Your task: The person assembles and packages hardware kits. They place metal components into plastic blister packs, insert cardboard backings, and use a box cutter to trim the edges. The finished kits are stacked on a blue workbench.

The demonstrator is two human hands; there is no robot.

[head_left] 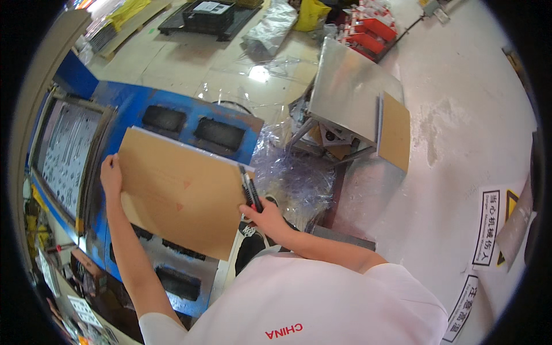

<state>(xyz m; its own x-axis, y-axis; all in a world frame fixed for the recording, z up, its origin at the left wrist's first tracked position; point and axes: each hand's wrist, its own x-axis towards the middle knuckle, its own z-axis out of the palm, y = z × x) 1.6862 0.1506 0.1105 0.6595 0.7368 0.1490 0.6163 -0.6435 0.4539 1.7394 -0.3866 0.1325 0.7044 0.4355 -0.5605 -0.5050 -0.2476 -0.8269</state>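
A large brown paper-covered sheet lies tilted across the blue machine bed. My left hand grips its left edge, with the fingers partly hidden against the board. In my right hand is a black utility knife with a small red part. Its upper end points away from me, along the sheet's right edge. The right fingers are closed around the knife's lower end, close against the board. A thin pale layer shows along the sheet's far edge.
The blue machine bed has dark rectangular pads. Left of it stands a framed panel. A metal table is at right, another brown board leaning on it. Clear plastic film covers the floor between. Red bins stand farther back.
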